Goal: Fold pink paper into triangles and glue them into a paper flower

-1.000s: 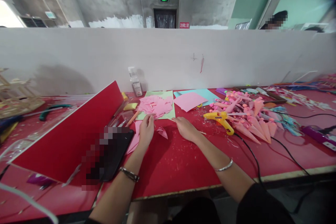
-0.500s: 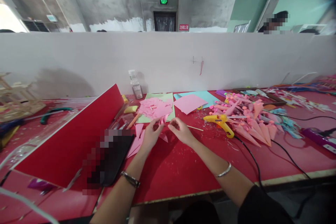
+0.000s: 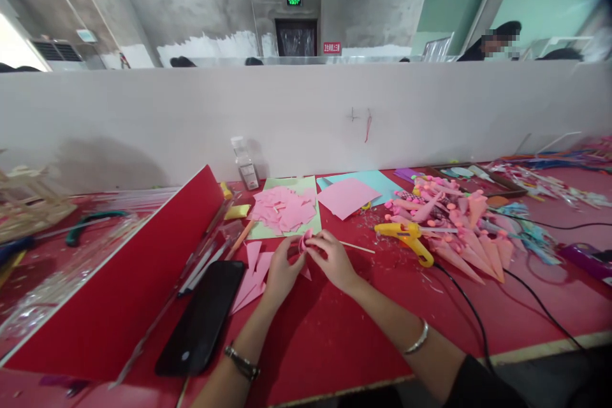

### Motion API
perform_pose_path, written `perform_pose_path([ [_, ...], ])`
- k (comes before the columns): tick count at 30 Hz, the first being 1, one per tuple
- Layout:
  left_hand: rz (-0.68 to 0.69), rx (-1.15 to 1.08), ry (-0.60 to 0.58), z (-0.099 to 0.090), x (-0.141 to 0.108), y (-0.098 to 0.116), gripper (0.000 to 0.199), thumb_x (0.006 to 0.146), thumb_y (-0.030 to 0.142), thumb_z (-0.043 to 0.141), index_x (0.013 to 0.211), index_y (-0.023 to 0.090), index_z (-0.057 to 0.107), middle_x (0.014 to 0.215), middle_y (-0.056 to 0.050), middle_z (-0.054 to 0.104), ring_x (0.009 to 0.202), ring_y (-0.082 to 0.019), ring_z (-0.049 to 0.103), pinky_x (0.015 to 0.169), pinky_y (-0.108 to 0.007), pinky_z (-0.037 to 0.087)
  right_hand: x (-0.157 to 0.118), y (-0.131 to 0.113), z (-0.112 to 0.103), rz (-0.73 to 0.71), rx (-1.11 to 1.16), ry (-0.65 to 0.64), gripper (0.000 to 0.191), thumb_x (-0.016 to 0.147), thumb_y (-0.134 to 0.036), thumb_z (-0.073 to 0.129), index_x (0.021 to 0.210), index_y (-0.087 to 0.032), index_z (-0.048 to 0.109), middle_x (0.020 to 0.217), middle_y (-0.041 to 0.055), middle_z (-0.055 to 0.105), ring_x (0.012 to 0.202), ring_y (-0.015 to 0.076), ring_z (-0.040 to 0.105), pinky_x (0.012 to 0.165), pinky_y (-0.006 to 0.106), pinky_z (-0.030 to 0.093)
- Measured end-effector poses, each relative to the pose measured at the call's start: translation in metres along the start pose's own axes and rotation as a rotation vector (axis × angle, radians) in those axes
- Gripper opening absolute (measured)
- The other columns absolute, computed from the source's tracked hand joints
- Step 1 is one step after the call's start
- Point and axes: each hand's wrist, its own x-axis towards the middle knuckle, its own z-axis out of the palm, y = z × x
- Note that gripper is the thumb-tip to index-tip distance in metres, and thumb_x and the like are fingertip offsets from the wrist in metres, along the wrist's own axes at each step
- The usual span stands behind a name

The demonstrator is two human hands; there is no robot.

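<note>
Over the red table, my left hand [image 3: 283, 273] and my right hand [image 3: 333, 260] meet, fingertips closed on one small curled pink paper piece [image 3: 305, 240]. Behind them, a pile of cut pink paper pieces [image 3: 282, 209] lies on a light green sheet [image 3: 306, 229]. Folded pink paper [image 3: 248, 284] rests left of my left hand. A thin wooden stick [image 3: 357, 247] lies just beyond my right hand. Farther right is a yellow glue gun [image 3: 406, 240] beside a heap of pink paper cones [image 3: 471, 229].
A black phone [image 3: 203, 319] and a slanting red board [image 3: 119, 287] stand to the left. A clear bottle [image 3: 246, 166] is by the white partition [image 3: 191, 115]. Black cables [image 3: 471, 306] run off the right front edge. A person [image 3: 497, 41] shows beyond the partition.
My right hand has moved in to the curled pink piece, so both hands now touch it. The view has shifted slightly, and the table items appear a little lower.
</note>
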Motion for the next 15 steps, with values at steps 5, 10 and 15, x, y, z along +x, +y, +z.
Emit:
perform_pose_path([
  [5,0.028,0.034,-0.020,0.000,-0.001,0.006,0.023,0.075,0.020,0.050,0.098,0.017,0.050,0.101,-0.008,0.058,0.093,-0.017,0.057,0.084,-0.034,0.045,0.000,0.006,0.002,0.031,-0.047,-0.014,0.015,0.081,-0.022,0.047,0.082,-0.020,0.061,0.084,0.0044,0.054,0.080,0.0157,0.052,0.072,0.027,0.040],
  [10,0.013,0.086,0.013,-0.003,-0.002,0.012,0.020,0.077,0.022,0.047,0.096,0.018,0.050,0.100,-0.007,0.058,0.089,-0.016,0.058,0.082,-0.032,0.045,0.000,0.006,-0.001,0.036,-0.074,-0.038,0.011,0.080,-0.024,0.050,0.076,-0.019,0.059,0.080,0.0037,0.055,0.076,0.0155,0.052,0.069,0.026,0.039],
  [15,0.015,0.146,0.010,-0.004,0.000,0.011,0.020,0.078,0.023,0.046,0.096,0.017,0.051,0.100,-0.007,0.060,0.090,-0.016,0.058,0.081,-0.029,0.045,0.000,0.003,-0.005,0.027,-0.047,-0.037,0.012,0.078,-0.025,0.052,0.068,-0.018,0.056,0.076,0.0021,0.056,0.073,0.0141,0.052,0.067,0.025,0.038],
])
